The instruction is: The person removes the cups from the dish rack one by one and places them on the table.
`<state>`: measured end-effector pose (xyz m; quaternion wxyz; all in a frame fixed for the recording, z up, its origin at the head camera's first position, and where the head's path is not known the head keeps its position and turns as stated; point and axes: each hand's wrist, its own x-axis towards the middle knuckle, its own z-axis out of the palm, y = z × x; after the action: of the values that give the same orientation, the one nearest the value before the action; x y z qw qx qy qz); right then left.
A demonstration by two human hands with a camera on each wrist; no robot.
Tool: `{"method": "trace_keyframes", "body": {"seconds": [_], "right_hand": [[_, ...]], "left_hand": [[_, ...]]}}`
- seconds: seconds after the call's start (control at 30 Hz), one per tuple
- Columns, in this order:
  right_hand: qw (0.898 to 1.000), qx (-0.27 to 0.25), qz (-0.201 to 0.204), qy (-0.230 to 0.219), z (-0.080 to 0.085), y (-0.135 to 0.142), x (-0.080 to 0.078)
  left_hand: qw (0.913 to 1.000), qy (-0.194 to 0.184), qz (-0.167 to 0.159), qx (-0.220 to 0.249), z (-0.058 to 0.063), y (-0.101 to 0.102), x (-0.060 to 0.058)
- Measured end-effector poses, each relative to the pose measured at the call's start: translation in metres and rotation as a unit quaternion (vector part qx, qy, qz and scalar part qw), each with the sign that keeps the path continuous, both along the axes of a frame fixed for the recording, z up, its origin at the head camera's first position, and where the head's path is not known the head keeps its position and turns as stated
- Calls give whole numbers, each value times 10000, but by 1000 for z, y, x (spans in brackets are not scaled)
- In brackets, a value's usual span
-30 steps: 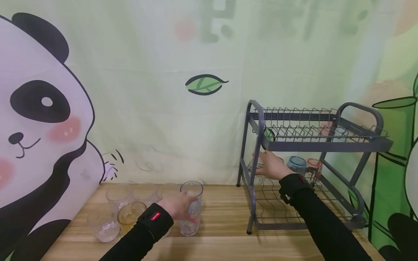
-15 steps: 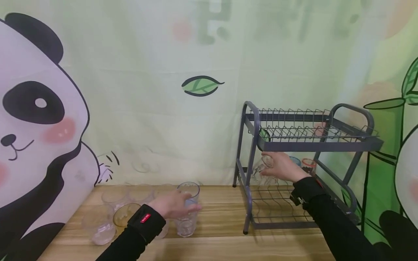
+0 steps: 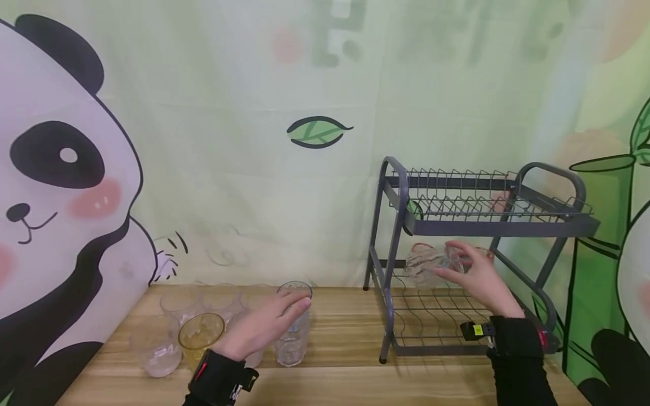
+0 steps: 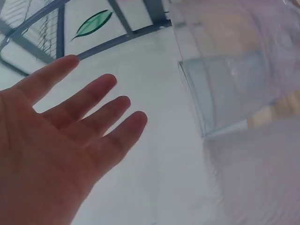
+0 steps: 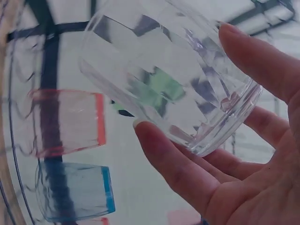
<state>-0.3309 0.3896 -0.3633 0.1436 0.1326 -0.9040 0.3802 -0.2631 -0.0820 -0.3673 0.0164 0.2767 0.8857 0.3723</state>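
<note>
In the head view my right hand [image 3: 479, 279] holds a clear faceted glass [image 3: 426, 268], tilted, above the lower tier of the dish rack [image 3: 503, 228]. Thumb and fingers grip it near its thick base in the right wrist view, where the glass [image 5: 154, 70] fills the upper middle. Behind it stand a red-banded glass [image 5: 70, 122] and a blue-banded glass [image 5: 77, 192]. My left hand [image 3: 271, 321] hovers with straight fingers among the clear glasses, overlapping a tall blue-rimmed glass [image 3: 291, 349]. Nothing lies in its palm [image 4: 51, 154] in the left wrist view.
Left on the wooden table [image 3: 335, 327] stand several clear glasses, one of them amber [image 3: 200, 332]. The rack's upper tier [image 3: 467, 206] of wire slots sits close above my right hand. A printed panda curtain [image 3: 228, 141] hangs behind.
My right hand has moved right inside the rack and turned, tilting the clear glass further. My left hand has straightened its fingers and turned beside the tall blue-rimmed glass, which stays in place.
</note>
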Motion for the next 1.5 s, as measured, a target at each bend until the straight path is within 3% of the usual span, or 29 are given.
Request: {"method": "trace_keyframes", "body": {"seconds": [0.1, 0.2, 0.37, 0.43, 0.5, 0.7, 0.8, 1.0, 1.17, 1.5], "right_hand": [[9976, -625, -115, -266, 13, -12, 36], [9934, -1077, -318, -235, 25, -25, 70], [9733, -2238, -316, -397, 16, -36, 95], [9604, -2753, -128, -416, 11, -41, 98], [9537, -2979, 14, -402, 9, -47, 101], [9581, -2854, 133, -204, 16, -63, 109], [9599, -2749, 464, -292, 16, -70, 107], [9432, -2979, 1402, -450, 16, -85, 105], [9394, -3008, 1535, -595, 20, -105, 106], [9300, -3071, 1877, -744, 22, -148, 104]], "left_hand": [[9979, -62, -20, 637, -6, 0, 4], [9904, -151, -84, 1373, -8, 0, 7], [9759, -289, -106, 2160, -8, -1, 10], [9742, -266, -37, 2239, -10, -1, 11], [9733, -199, -38, 2286, -11, -1, 13], [9722, -107, -303, 2321, -14, 12, 15], [9751, -3, -350, 2191, -15, 20, 16], [9754, 215, -499, 2135, -15, 27, 17], [9692, 270, -457, 2406, -9, 27, 20], [9620, 949, -692, 2463, -6, 42, 28]]}}
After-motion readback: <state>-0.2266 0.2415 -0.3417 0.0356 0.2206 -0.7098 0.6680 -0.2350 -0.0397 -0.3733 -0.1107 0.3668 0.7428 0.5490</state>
